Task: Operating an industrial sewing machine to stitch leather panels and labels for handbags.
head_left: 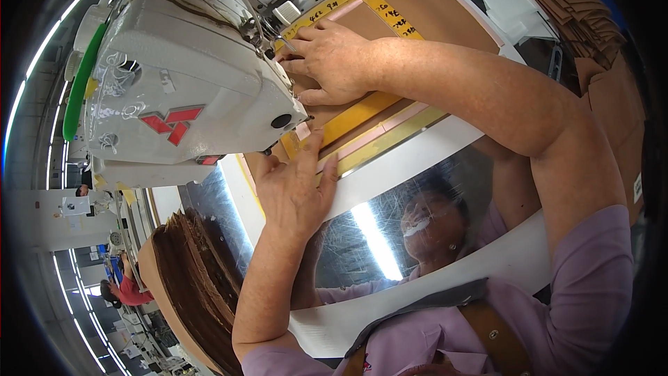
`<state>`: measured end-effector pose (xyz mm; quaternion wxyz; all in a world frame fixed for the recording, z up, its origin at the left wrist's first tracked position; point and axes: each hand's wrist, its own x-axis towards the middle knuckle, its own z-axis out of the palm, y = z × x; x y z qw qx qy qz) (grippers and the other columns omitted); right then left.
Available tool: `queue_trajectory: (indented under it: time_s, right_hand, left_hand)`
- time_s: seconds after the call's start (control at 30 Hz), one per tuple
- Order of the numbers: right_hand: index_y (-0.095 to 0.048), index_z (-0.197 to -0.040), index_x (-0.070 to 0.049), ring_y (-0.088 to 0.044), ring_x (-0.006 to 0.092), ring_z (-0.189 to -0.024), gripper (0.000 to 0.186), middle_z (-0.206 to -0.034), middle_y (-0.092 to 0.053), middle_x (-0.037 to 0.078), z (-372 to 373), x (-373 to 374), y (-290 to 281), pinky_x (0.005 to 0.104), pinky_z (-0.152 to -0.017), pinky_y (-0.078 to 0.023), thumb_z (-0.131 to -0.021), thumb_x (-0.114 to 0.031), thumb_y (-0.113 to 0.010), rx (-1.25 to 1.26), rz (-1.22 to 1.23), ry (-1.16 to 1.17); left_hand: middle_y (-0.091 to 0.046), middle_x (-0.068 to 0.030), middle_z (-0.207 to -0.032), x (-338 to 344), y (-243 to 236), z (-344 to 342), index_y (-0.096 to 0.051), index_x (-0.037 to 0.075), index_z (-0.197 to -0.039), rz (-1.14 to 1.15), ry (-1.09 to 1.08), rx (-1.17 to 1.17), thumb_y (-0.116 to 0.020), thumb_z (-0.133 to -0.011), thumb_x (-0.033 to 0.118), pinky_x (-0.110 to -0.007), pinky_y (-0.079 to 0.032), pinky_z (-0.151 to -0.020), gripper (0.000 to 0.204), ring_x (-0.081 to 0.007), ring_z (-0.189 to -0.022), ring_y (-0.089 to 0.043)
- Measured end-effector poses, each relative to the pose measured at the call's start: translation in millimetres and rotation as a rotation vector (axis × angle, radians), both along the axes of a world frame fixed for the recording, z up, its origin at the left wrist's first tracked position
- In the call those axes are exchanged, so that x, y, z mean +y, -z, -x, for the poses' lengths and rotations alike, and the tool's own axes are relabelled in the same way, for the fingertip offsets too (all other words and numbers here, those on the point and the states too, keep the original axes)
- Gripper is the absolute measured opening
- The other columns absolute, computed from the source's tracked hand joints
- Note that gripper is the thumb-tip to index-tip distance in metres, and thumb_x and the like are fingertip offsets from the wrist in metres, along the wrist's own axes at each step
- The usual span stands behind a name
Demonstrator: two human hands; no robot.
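Note:
A tan sheet [431,0], leather-like, lies under a yellow frame-shaped template [362,117] with dark handwriting on its far bars. My right hand [330,63] rests on the sheet inside the template, fingers spread, next to the head of a white sewing machine [188,76]. Nearer to me, my left hand [292,184] lies with fingers apart at the template's near left corner, its fingertips touching the edge. A small pale pink tab [303,131] shows just beyond them. Pale pink strips [379,129] run along the near bar. The machine head hides the needle area.
A shiny metal plate [369,237] fills the near side, bordered by a white curved edge [445,275]. Brown pieces [188,285] are stacked at the left. More brown pieces [570,0] and white scraps [515,10] lie at far right. A person in red [132,289] is in the background.

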<state>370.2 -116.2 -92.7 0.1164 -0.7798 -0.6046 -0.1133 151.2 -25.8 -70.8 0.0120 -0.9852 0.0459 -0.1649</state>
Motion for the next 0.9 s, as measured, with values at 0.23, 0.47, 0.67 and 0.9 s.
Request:
queue_trajectory:
  time_s: [0.23, 0.47, 0.67, 0.9]
  right_hand:
    - [-0.06, -0.144, -0.013, -0.049, 0.0251, -0.134, 0.069, -0.144, -0.056, 0.008, 0.3, 3.0, -4.9, 0.0455, -0.111, -0.038, -0.095, -0.061, -0.052, -0.03, 0.07, 0.004]
    - [-0.059, -0.144, -0.008, -0.052, 0.0288, -0.13, 0.067, -0.14, -0.057, 0.015, -7.2, -5.6, -3.8, 0.0445, -0.111, -0.039, -0.097, -0.055, -0.053, -0.037, 0.001, -0.018]
    - [-0.058, -0.146, -0.013, -0.048, 0.0258, -0.135, 0.067, -0.145, -0.055, 0.009, -5.4, -6.5, -8.2, 0.0435, -0.112, -0.038, -0.098, -0.059, -0.05, -0.046, 0.053, 0.023]
    - [-0.054, -0.15, -0.014, -0.042, 0.0251, -0.142, 0.077, -0.151, -0.05, 0.008, -10.2, -5.6, -29.4, 0.0438, -0.118, -0.034, -0.091, -0.064, -0.057, 0.121, 0.2, 0.035]
  left_hand:
    - [-0.068, -0.0079, -0.065, -36.1, -6.4, -11.0, -0.054, -0.004, -0.141, -0.006, -0.149, 0.191, -0.06, -0.098, 0.045, -0.04, -0.054, -0.062, 0.066, -0.0258, -0.056, -0.068]
    - [-0.065, -0.0081, -0.058, -53.7, -9.2, -22.8, -0.053, -0.011, -0.138, -0.024, -0.225, 0.236, -0.057, -0.099, 0.049, -0.039, -0.051, -0.055, 0.072, -0.0252, -0.051, -0.067]
    - [-0.067, -0.017, -0.063, -49.6, -6.3, -16.4, -0.051, -0.007, -0.139, 0.101, -0.248, 0.215, -0.062, -0.096, 0.049, -0.046, -0.054, -0.058, 0.072, -0.034, -0.055, -0.068]
    - [-0.066, -0.0161, -0.062, -46.3, -11.4, -20.4, -0.048, -0.01, -0.142, 0.105, -0.26, 0.239, -0.061, -0.097, 0.051, -0.045, -0.054, -0.057, 0.077, -0.0348, -0.055, -0.068]
